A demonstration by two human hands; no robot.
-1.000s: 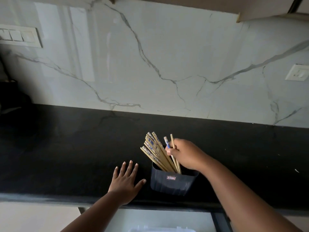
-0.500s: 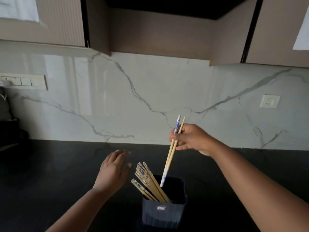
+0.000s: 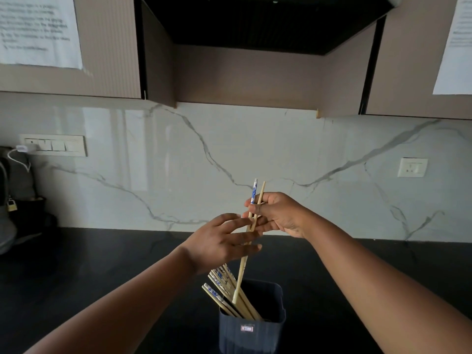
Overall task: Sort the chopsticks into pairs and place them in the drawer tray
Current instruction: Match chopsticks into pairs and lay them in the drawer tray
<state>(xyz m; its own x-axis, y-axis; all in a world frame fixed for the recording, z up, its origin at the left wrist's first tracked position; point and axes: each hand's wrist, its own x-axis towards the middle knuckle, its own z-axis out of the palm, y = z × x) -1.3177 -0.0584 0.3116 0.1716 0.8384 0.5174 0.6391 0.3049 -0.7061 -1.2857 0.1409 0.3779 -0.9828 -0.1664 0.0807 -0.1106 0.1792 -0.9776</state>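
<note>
Two chopsticks (image 3: 256, 200) are being pinched upright in the right hand (image 3: 277, 214) above the dark holder (image 3: 251, 325) on the counter (image 3: 102, 264), while the left hand (image 3: 221, 241), fingers spread, is touching their shafts.

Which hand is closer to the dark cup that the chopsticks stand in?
Left. The left hand hovers just above the cup and its chopsticks; the right hand is higher, pinching two chopsticks.

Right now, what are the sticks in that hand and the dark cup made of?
The two thin tan chopsticks in the right hand look like bare wood or bamboo, one with a blue-patterned top. The dark navy ribbed holder looks like matte plastic.
</note>
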